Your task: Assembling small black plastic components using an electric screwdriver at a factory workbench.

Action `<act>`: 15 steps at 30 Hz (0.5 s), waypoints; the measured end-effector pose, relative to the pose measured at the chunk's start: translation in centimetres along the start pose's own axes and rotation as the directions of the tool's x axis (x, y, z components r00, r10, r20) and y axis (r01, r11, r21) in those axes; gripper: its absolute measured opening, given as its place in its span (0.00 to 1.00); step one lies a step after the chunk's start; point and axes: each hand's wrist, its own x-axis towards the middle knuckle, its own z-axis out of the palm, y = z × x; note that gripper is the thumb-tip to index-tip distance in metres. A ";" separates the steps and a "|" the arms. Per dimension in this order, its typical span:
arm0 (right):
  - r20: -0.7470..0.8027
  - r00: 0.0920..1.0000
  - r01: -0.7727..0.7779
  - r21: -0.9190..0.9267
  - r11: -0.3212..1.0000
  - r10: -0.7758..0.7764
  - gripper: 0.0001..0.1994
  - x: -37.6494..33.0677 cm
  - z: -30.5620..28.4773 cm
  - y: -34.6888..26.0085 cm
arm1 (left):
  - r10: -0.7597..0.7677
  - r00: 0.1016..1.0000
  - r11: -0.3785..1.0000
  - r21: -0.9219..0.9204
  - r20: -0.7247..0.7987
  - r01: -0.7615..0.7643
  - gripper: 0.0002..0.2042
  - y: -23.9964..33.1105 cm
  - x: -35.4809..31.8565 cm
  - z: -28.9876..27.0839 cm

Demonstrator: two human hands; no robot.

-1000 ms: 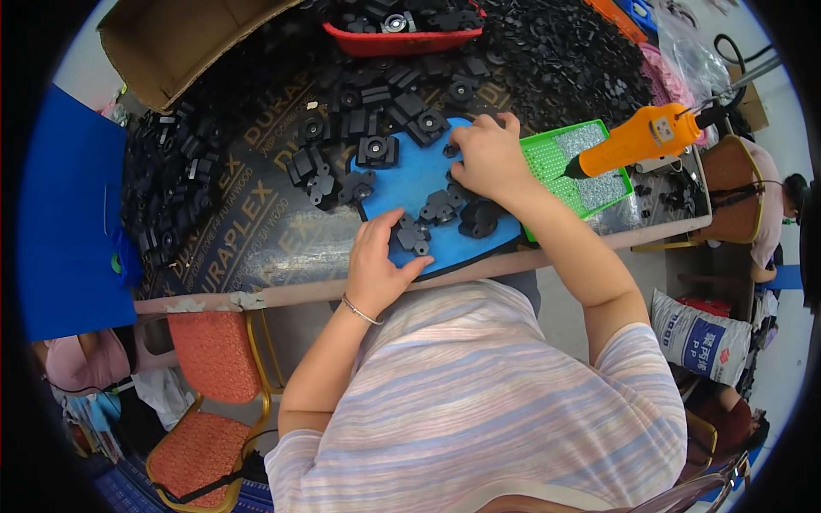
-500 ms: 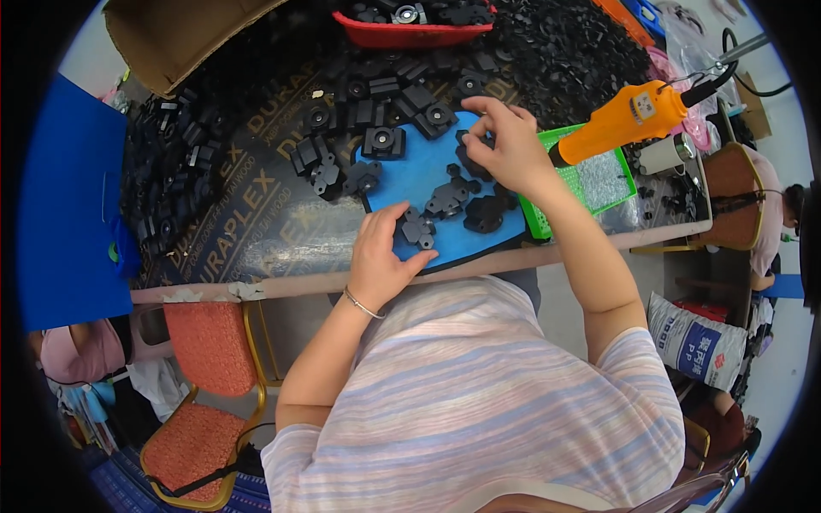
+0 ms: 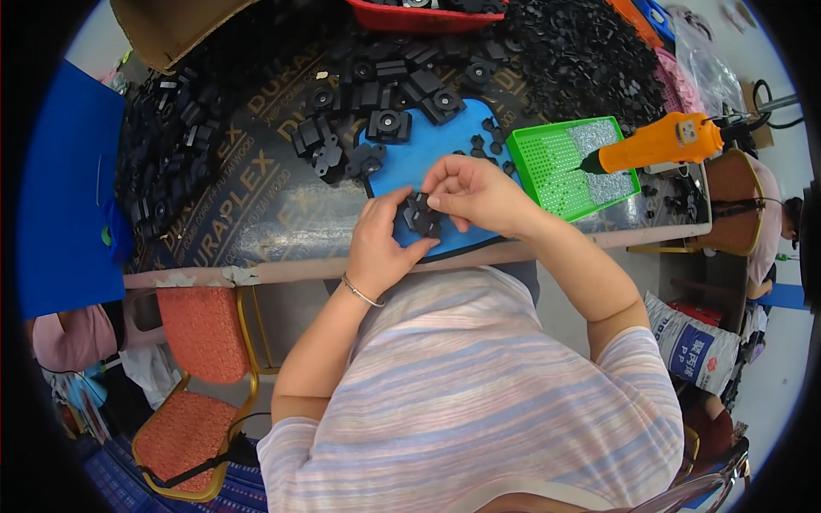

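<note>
My left hand (image 3: 380, 244) grips a black plastic part (image 3: 422, 216) at the near edge of a blue mat (image 3: 419, 154). My right hand (image 3: 475, 195) has come down onto the same part from the right, its fingertips pinching its top. Both hands meet over the mat, close to the table's front edge (image 3: 282, 269). Several black square parts (image 3: 389, 124) with round centres lie on the far half of the mat.
Heaps of black parts (image 3: 171, 162) cover the dark table to the left and back. A green perforated tray (image 3: 569, 167) sits right of the mat, with an orange power screwdriver (image 3: 663, 145) hanging over it. A red bin (image 3: 419, 15) stands at the back. An orange chair (image 3: 201, 342) stands at the left.
My right hand has drawn back from the far part of the mat to meet my left hand. Both hands now hold one black part together near the table's edge.
</note>
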 end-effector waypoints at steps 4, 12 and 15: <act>-0.020 1.000 -0.020 -0.015 1.000 0.019 0.06 0.0 0.1 0.3 | 0.004 1.000 1.000 0.015 -0.012 -0.004 0.31 0.0 0.0 0.1; -0.086 0.996 -0.032 -0.089 0.996 0.024 0.06 -0.1 0.2 0.2 | 0.020 1.000 1.000 0.023 -0.006 -0.020 0.31 0.2 0.1 -0.1; -0.114 0.993 -0.036 -0.133 0.990 0.021 0.06 -0.1 0.4 0.1 | 0.013 1.000 1.000 0.018 -0.004 -0.013 0.31 0.2 0.1 -0.1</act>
